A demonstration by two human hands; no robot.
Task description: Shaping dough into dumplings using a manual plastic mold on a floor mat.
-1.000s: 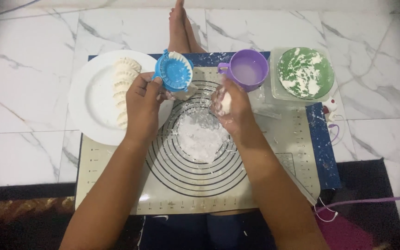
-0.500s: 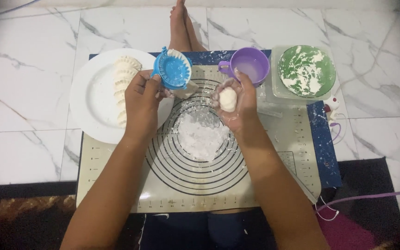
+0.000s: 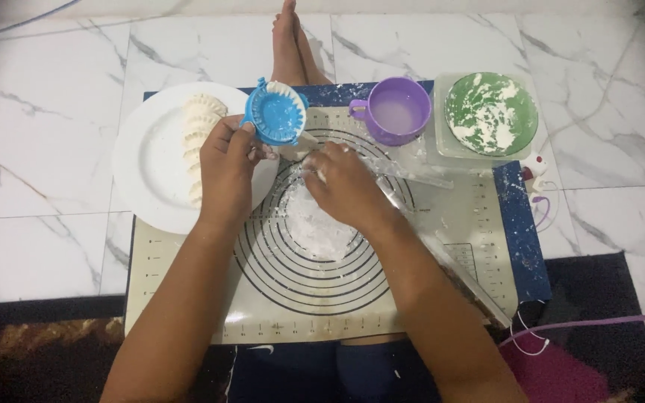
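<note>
My left hand [image 3: 227,163] grips a round blue dumpling press [image 3: 275,116] by its lower rim and holds it open above the mat's far edge. A white ruffled edge shows at the press's top. My right hand [image 3: 343,185] is palm down, floury, its curled fingertips close to the press's right side. A small white piece [image 3: 298,144] lies between the two hands; I cannot tell whether the right hand holds it. Below the hands, a patch of flour [image 3: 322,227] covers the middle of the baking mat [image 3: 300,317] with its concentric rings.
A white plate [image 3: 151,160] on the left carries several folded dumplings [image 3: 197,134]. A purple cup [image 3: 399,110] of cloudy liquid and a green bowl [image 3: 490,112] dusted with flour stand at the back right. A clear rolling pin [image 3: 442,257] lies on the mat's right. Bare feet [image 3: 293,45] rest beyond it.
My right hand, which held a white dough piece up near the purple cup, has turned palm down and moved left toward the press. The left hand and press have barely moved.
</note>
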